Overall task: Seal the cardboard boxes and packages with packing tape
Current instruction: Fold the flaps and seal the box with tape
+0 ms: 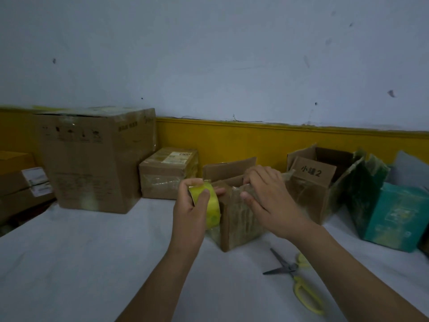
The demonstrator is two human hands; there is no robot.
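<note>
A small cardboard box stands in the middle of the white table, its far flap up and old tape on its sides. My left hand grips a yellow roll of packing tape at the box's left top edge. My right hand rests on the box's top, fingers curled over the near flap and its taped edge. Whether a strip of tape runs from the roll to the box is unclear.
Scissors with yellow handles lie open on the table near my right forearm. A large box and a small taped box stand at the back left. An open box and teal cartons stand right.
</note>
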